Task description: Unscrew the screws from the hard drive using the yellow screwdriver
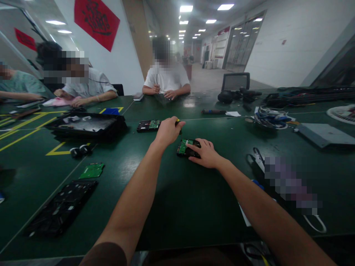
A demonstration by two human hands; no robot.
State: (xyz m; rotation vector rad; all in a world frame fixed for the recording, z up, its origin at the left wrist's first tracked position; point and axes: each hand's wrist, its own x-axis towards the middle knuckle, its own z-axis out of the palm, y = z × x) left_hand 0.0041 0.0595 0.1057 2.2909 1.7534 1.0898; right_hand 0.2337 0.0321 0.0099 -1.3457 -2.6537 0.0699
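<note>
My left hand (167,133) is closed around a black-and-yellow screwdriver (178,120), mostly hidden by the fingers. It is above and just left of a hard drive (183,147) that lies with its green circuit board up. My right hand (206,153) holds this drive against the table, its thumb at the near side and fingers across the right part. Behind my left hand a second hard drive (148,125) lies flat, its right end partly hidden by that hand.
Left are a black tray (85,123), a loose green circuit board (92,170) and a black drive-like casing (63,207). Right are a cable bundle (271,117), a grey metal box (327,135) and a lanyard (259,159). A dark-handled tool (213,111) lies ahead. Several people sit opposite.
</note>
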